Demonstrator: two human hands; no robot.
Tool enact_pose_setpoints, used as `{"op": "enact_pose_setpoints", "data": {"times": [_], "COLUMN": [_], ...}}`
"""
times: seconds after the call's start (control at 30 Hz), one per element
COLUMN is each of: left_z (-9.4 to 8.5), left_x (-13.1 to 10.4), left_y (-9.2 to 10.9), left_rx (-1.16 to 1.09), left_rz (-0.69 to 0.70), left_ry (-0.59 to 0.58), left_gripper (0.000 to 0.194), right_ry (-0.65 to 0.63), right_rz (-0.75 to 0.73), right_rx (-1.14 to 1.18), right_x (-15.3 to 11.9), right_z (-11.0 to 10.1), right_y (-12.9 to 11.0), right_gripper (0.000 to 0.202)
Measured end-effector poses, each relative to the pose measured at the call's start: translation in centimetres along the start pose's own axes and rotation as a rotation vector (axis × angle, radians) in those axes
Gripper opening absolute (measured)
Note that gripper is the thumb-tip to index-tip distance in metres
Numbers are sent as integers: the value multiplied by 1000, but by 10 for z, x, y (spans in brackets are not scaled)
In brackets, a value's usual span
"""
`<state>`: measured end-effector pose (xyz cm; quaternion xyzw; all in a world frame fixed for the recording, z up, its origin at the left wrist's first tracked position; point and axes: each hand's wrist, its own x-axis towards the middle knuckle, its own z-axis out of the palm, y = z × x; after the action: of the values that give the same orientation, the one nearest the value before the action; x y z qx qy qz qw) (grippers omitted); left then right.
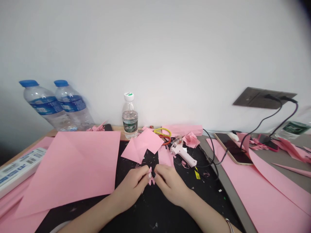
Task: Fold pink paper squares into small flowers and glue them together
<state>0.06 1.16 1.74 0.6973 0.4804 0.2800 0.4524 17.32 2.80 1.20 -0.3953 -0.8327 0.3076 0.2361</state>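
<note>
A small folded piece of pink paper [151, 182] is pinched between both hands over the black mat [155, 213]. My left hand [132, 186] is closed on its left side, thumb and forefinger pressed together. From the right, my right hand [170, 184] grips the same piece, the dark-nailed thumb against it. The fingers cover much of the paper. Just beyond the hands are pink paper squares [138, 145], and a pink glue gun [183, 153] rests to their right.
At left are a large pink sheet [80, 168], a white box [20, 170] and two blue-capped bottles [46, 103]. A small bottle [130, 118] stands by the wall. Scissors [165, 136] and a paper rose [191, 139] lie behind; a phone [232, 147] and cables are at right.
</note>
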Motion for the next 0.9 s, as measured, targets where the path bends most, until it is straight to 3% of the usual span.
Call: {"op": "enact_pose_setpoints", "data": {"times": [0.6, 0.9], "left_z": [1, -1], "left_x": [-2, -2], "left_y": [1, 0], "left_rx": [-31, -144], "left_rz": [10, 0], "left_ry": [-44, -42], "left_gripper": [29, 30], "right_ry": [-28, 46], "right_rz": [-5, -22], "right_rx": [59, 102], "right_x": [-1, 1], "right_z": [1, 0], "right_y": [-2, 5], "right_gripper": [23, 27]}}
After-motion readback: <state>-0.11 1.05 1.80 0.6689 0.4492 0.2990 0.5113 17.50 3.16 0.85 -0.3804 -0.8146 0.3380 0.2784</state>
